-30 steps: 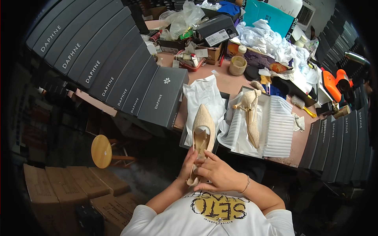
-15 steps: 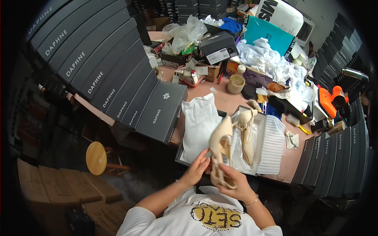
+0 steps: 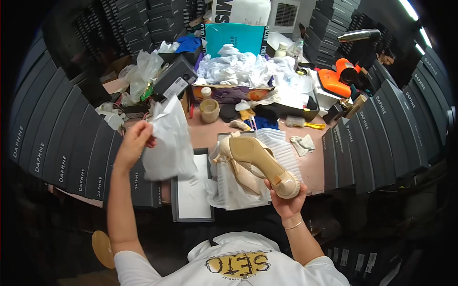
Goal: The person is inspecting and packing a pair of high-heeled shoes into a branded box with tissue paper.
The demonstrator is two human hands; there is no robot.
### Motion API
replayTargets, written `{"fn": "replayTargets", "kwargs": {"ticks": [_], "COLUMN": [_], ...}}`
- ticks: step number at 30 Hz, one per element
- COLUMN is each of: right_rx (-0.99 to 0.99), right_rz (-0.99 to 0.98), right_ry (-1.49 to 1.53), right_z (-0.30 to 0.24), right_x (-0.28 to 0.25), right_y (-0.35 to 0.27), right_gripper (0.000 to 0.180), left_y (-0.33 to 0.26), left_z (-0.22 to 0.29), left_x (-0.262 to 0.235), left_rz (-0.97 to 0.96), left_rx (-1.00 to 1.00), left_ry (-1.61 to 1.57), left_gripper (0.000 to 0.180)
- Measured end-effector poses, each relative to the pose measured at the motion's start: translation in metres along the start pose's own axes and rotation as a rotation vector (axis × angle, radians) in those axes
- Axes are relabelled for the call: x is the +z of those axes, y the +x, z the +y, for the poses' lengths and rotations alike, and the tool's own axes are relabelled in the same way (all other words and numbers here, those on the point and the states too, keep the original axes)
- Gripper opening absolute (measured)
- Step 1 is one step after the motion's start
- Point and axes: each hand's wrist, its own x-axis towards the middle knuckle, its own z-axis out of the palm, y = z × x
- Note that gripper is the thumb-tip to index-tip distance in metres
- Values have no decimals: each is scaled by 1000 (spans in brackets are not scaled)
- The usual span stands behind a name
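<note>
My left hand [image 3: 136, 143] pinches the top corner of a white pouch [image 3: 169, 145], which hangs above the table to the left. My right hand [image 3: 288, 202] grips a beige high-heeled shoe [image 3: 255, 155] by its heel end, the tan sole turned up and the toe pointing away to the left. Under that shoe its mate [image 3: 245, 178] lies in an open shoe box lined with white tissue [image 3: 229, 199], partly hidden. Just left of the box sits a shallow dark grey tray or lid [image 3: 175, 209] with a white sheet inside.
Rows of dark shoe boxes [image 3: 71, 148] line the left, and more shoe boxes [image 3: 367, 138] stand at the right. Further back are a jar [image 3: 209, 110], a yellow-handled brush [image 3: 305, 124], a carton of crumpled tissue [image 3: 234, 93] and an orange tool [image 3: 336, 83]. A crumpled white cloth [image 3: 303, 144] lies right of the box.
My left hand has left the shoe and lifted the white pouch off the grey tray. The shoe in my right hand has turned sole up and moved over the box. The view has swung right.
</note>
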Motion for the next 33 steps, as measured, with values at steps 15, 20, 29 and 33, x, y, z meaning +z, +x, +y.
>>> {"fn": "replayTargets", "kwargs": {"ticks": [15,20,29,33], "right_rx": [126,170,339,434], "right_rz": [-388,-261,-63,-321], "right_ry": [174,-345,-1409,-1642], "right_z": [6,17,47,51], "right_x": [-23,34,47,70], "right_y": [-33,-29,-6,-3], "right_gripper": [83,79,39,36], "left_y": [-46,-74,-124,-121], "left_z": [-49,-24,-65,-43], "left_x": [123,144,117,120], "left_rz": [252,154,321,469], "left_rx": [346,509,360,438], "left_ry": [433,418,607,617], "left_gripper": [30,42,29,43]}}
